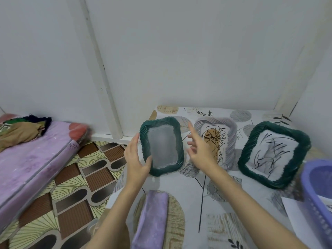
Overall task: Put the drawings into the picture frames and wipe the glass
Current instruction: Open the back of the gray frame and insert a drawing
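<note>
Head view onto a patterned tablecloth with three frames standing in a row. Middle grey frame already filled with a drawing of black lines over a tan blot; right green frame likewise filled with a black scribble drawing. Left green frame without any drawing, only cloudy glass or a blank backing, hard to tell which. Left hand at that frame's left edge, fingers straight along the rim and thumb on its lower corner, steadying rather than clutching. Right hand just beside the frame's right edge, fingers spread and relaxed, holding nothing. Folded purple cloth lying unused near the front edge. Loose white sheet partly under a purple basket at far right, possibly the last drawing. Judged about two-thirds through the framing; wiping likely all left.
</note>
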